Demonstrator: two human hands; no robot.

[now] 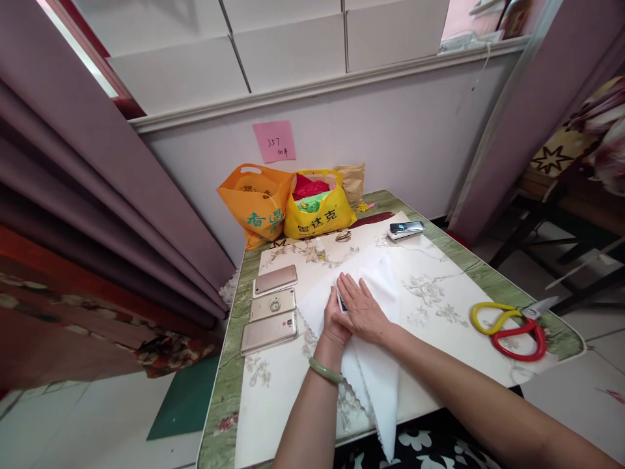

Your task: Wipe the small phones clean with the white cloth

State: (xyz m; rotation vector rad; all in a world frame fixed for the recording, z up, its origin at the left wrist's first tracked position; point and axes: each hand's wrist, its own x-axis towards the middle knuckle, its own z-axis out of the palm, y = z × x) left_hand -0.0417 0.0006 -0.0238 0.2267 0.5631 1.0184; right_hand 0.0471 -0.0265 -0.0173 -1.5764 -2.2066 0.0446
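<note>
A white cloth (378, 365) lies spread on the table, one corner hanging over the near edge. My right hand (364, 309) rests flat on it with fingers stretched out. My left hand (334, 322), with a green bangle at the wrist, sits just left of and partly under the right hand. It grips a small dark-and-white object (340, 301) that I cannot make out. Three rose-gold phones (271, 306) lie in a column to the left of my hands.
The green table (498, 277) carries a floral mat (439, 293). Red-and-yellow scissors (512, 324) lie at right. A silver phone (406, 228), an orange bag (256, 203) and a yellow bag (319, 205) stand at the far edge. Curtains hang at left.
</note>
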